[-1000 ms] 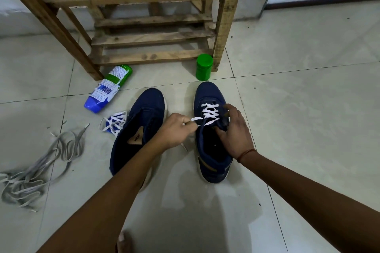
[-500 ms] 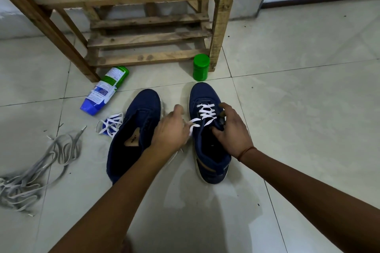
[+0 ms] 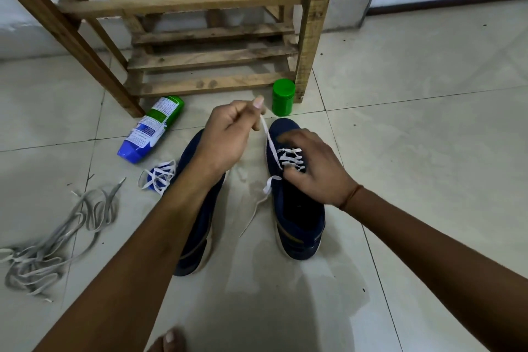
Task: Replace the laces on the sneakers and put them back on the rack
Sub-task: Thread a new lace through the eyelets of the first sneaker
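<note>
White lace (image 3: 270, 142) pinched in raised left hand (image 3: 225, 137) to take out slack. Navy sneaker (image 3: 300, 217) steadied under right hand (image 3: 314, 171); grip unclear.

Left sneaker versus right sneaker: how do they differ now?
The right sneaker carries a white lace up front; no lace shows on the left sneaker. The right hand rests on the right sneaker while the left hand pinches its lace; no hand is on the left sneaker, partly behind the left arm. Both are navy, on the floor, toes toward the rack.
</note>
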